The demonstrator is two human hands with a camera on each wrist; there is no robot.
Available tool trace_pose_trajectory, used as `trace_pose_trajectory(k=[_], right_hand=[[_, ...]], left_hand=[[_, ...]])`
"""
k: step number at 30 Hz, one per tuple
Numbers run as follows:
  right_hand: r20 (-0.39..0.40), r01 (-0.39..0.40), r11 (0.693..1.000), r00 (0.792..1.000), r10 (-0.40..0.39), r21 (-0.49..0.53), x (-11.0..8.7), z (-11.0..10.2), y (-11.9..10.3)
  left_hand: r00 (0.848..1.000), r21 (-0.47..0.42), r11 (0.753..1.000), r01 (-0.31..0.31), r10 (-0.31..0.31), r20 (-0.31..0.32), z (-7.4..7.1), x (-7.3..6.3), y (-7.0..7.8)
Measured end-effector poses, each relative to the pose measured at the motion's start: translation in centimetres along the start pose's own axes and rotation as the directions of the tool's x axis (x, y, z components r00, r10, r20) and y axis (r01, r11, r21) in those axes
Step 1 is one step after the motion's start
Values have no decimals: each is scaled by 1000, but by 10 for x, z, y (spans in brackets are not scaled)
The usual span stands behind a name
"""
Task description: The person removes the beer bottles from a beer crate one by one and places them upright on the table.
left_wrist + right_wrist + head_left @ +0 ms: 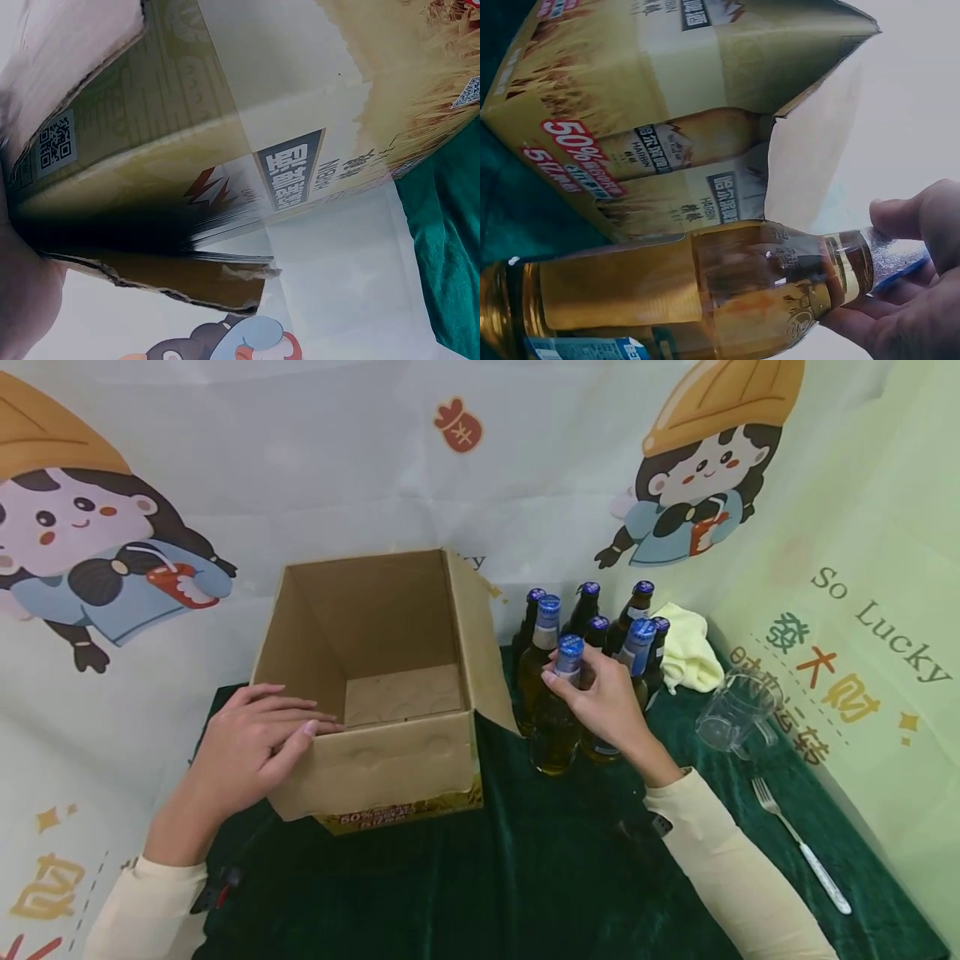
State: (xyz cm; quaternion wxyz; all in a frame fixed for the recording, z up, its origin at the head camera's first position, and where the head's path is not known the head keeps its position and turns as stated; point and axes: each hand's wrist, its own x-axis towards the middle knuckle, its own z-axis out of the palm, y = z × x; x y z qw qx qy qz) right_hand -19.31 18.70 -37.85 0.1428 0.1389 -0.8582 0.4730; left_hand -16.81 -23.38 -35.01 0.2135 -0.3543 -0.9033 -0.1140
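Note:
An opened cardboard box (408, 764) stands on the green cloth, its flaps folded outward. My left hand (258, 739) rests over the box's near left edge, fingers laid straight across the rim. Only part of that hand (26, 292) shows in the left wrist view, beside the box's torn flap (180, 281). My right hand (603, 697) pinches an amber beer bottle (557, 731) by its blue-capped neck, to the right of the box. In the right wrist view, thumb and fingers hold the neck of this bottle (742, 289). Whether its base touches the cloth I cannot tell.
Several capped bottles (528, 664) stand close behind the held one. A pale yellow cloth (690, 647), a clear glass mug (723, 714) and a fork (802, 843) lie to the right. A printed backdrop (360, 460) hangs behind the box.

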Motion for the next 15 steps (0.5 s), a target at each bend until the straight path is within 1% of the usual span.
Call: trace_pose_trajectory(k=[5, 8, 10, 13, 15], right_hand=[[37, -42, 998, 998, 43, -40, -2, -6, 0], [60, -42, 994, 997, 49, -104, -2, -13, -4], [64, -31, 988, 997, 41, -149, -3, -23, -12], [46, 24, 982, 999, -16, -189, -4, -44, -27], [15, 104, 971, 995, -103, -215, -3, -63, -38]], left_hand=[[1000, -2, 1000, 13, -13, 28, 2, 2, 0], [1000, -9, 1000, 17, -16, 24, 3, 5, -1], [1000, -20, 1000, 19, -19, 15, 3, 7, -2], [1000, -44, 999, 19, -20, -17, 2, 10, -5], [999, -64, 998, 22, -24, -33, 0, 11, -6]])
